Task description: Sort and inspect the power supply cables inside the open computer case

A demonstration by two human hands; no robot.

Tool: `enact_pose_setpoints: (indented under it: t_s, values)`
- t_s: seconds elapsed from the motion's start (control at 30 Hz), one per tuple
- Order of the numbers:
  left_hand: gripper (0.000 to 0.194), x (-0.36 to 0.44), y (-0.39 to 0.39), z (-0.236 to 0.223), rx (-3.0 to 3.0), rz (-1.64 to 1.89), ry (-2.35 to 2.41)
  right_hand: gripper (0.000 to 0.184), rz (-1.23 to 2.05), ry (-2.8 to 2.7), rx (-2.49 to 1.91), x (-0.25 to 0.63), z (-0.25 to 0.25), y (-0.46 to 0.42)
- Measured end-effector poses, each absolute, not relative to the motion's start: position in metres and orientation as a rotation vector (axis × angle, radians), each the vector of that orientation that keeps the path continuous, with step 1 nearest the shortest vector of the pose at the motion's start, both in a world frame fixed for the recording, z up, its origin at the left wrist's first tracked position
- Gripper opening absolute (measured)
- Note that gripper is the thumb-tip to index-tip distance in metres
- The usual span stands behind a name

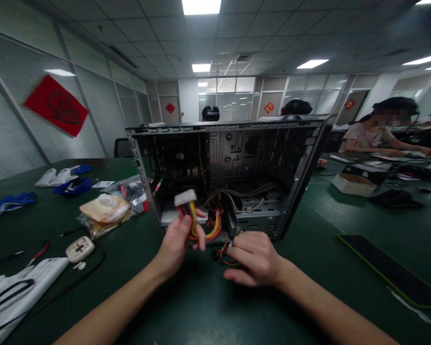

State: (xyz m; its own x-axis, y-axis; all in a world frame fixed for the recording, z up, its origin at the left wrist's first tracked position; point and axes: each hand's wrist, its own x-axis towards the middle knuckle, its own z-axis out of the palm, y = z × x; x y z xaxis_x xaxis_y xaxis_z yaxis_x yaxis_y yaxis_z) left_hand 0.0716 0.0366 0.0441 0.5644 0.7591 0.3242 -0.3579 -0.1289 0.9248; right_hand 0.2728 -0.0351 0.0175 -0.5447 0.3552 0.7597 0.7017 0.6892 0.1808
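Note:
A black computer case (298,177) stands on the green table with its side open towards me. My left hand (179,239) is closed on a bundle of coloured power cables near its white connector (186,196), held up before the case opening. The yellow, red and dark wires (213,235) run from it back into the case's lower part. My right hand (253,258) is just in front of the case's lower edge, fingers curled beside thin cables with a small black plug (215,254). Whether its fingertips grip one of these is hidden.
Left on the table lie a plastic bag of parts (106,211), a beige power socket (80,249), a blue tray (73,186), gloves (12,201) and a white keyboard (32,287). To the right are a dark mat (391,273) and an open box (354,186). A co-worker (366,134) sits further back.

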Motion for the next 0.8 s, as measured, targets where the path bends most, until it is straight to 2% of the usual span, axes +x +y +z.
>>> enact_pose_setpoints:
  t_s: [0.1, 0.23, 0.37, 0.47, 0.57, 0.67, 0.8]
  values:
    - [0.049, 0.077, 0.03, 0.029, 2.104, 0.897, 0.309, 0.066, -0.357, -2.132, -0.776, 0.271, 0.013, -0.036]
    - [0.044, 0.084, 0.026, 0.007, 2.686, 0.838, 0.131, 0.055, 0.033, -2.165, -0.837, 0.267, 0.0, -0.031]
    - [0.04, 0.081, 0.029, -0.015, 2.696, 0.836, 0.145, 0.051, 0.279, -2.228, -0.886, 0.27, -0.011, -0.027]
    - [0.044, 0.077, 0.032, -0.025, 2.56, 1.104, 0.213, 0.047, 0.507, -2.168, -0.934, 0.271, -0.015, -0.025]
    - [0.029, 0.075, 0.033, -0.026, 2.369, 1.276, 0.344, 0.051, 0.723, -2.042, -1.011, 0.269, -0.021, -0.024]
    - [0.009, 0.077, 0.032, -0.025, 2.31, 1.268, 0.272, 0.058, 0.887, -1.899, -1.096, 0.267, -0.028, -0.023]
    - [0.011, 0.08, 0.032, -0.026, 2.319, 1.275, 0.346, 0.062, 1.033, -1.756, -1.117, 0.266, -0.033, -0.024]
